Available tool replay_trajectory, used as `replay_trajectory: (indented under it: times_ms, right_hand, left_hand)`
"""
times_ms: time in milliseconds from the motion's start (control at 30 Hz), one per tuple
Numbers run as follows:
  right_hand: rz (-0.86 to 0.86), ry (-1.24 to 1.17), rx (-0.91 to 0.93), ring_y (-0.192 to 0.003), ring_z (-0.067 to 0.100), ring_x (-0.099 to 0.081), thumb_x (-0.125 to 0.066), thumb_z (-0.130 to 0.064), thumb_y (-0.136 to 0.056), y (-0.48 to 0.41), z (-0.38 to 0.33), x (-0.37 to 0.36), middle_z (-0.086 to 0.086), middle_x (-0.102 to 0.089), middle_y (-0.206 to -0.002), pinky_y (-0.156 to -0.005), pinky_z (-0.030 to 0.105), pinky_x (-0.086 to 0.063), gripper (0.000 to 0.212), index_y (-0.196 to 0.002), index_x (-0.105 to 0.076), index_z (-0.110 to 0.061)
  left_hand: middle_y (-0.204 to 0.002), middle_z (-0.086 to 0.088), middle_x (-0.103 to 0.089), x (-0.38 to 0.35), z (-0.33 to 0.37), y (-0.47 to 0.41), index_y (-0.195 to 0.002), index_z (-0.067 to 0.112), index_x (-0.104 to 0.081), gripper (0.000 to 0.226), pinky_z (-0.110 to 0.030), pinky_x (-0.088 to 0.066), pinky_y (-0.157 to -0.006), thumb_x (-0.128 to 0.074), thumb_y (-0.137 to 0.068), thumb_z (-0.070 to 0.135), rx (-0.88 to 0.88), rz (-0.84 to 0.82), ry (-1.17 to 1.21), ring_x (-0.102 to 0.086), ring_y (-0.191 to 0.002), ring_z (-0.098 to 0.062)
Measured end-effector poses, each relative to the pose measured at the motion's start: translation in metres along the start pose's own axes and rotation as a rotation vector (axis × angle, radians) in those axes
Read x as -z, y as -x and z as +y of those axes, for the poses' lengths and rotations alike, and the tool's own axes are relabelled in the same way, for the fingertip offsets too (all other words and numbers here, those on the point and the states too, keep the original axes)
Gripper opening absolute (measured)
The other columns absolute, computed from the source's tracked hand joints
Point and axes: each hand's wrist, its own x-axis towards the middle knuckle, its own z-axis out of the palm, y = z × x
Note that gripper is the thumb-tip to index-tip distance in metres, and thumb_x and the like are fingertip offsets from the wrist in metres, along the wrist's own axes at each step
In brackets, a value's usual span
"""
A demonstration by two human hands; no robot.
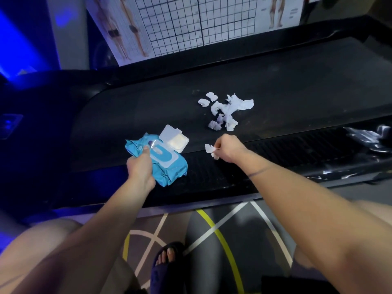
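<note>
A blue pack of wet wipes (169, 168) lies on the black treadmill belt (148, 107) with its white flip lid (175, 138) open. My left hand (141, 166) grips the pack at its left side, the thumb on the peeled clear seal (152, 144). My right hand (228, 150) is curled and pinches a small torn piece of white tissue (211, 150) just right of the pack. Several crumpled white tissue scraps (226, 111) lie on the belt beyond my right hand.
The treadmill's ribbed rear edge (275, 158) runs under my right wrist. A posture chart with a grid (180, 22) stands behind the treadmill. Below are a patterned floor mat (212, 230) and a foot in a dark slipper (167, 257). Blue light glows at the left.
</note>
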Motion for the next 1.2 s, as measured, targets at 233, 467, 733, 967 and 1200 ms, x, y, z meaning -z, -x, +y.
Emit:
replay_trajectory:
  times_ms: [233,467,733,967,1200]
  right_hand:
    - [0.031,0.124,0.006,-0.088,0.028,-0.068,-0.061,-0.008,-0.082,-0.001,-0.005,0.003,0.006,-0.070,-0.092,-0.071,0.032,-0.055,0.018,-0.091,-0.075,-0.015]
    - [-0.013,0.159,-0.019,-0.084,0.027,-0.070,-0.069,-0.008,-0.080,0.001,-0.009,0.009,0.010,-0.072,-0.092,-0.076,0.034,-0.059,0.016,-0.095,-0.075,-0.011]
    - [-0.115,0.174,-0.014,-0.050,0.022,-0.065,-0.068,-0.008,-0.079,0.042,0.007,0.015,0.013,-0.076,-0.076,-0.054,0.030,-0.060,0.012,-0.081,-0.078,-0.013]
    - [-0.040,0.095,-0.023,-0.066,0.020,-0.069,-0.067,-0.010,-0.078,0.087,0.039,-0.002,0.007,-0.075,-0.076,-0.068,0.032,-0.061,0.008,-0.074,-0.073,-0.014]
    - [-0.158,0.279,0.071,-0.081,0.019,-0.064,-0.076,-0.025,-0.079,0.125,0.066,0.003,0.000,-0.070,-0.086,-0.071,0.029,-0.053,0.007,-0.081,-0.070,-0.022]
  left_hand:
    - [-0.105,-0.007,-0.076,0.003,0.001,-0.008,-0.117,0.011,-0.065,0.018,-0.040,-0.061,-0.066,-0.062,-0.108,0.026,-0.014,-0.014,0.010,-0.076,-0.089,-0.025]
    - [-0.106,-0.008,-0.077,0.001,0.000,-0.015,-0.115,0.012,-0.066,0.018,-0.045,-0.064,-0.075,-0.064,-0.108,0.028,-0.003,-0.036,0.015,-0.077,-0.092,-0.027]
    - [-0.109,-0.009,-0.077,-0.017,0.000,-0.022,-0.117,0.009,-0.065,0.022,-0.049,-0.065,-0.085,-0.066,-0.106,0.029,-0.008,-0.060,0.012,-0.078,-0.095,-0.029]
    - [-0.116,-0.010,-0.074,-0.036,-0.008,-0.020,-0.119,0.009,-0.063,0.029,-0.053,-0.062,-0.094,-0.066,-0.105,0.034,-0.020,-0.095,-0.041,-0.075,-0.102,-0.030]
    - [-0.114,-0.009,-0.075,-0.042,-0.018,-0.013,-0.117,0.009,-0.065,0.028,-0.053,-0.061,-0.096,-0.066,-0.105,0.034,-0.014,-0.106,-0.066,-0.075,-0.102,-0.029]
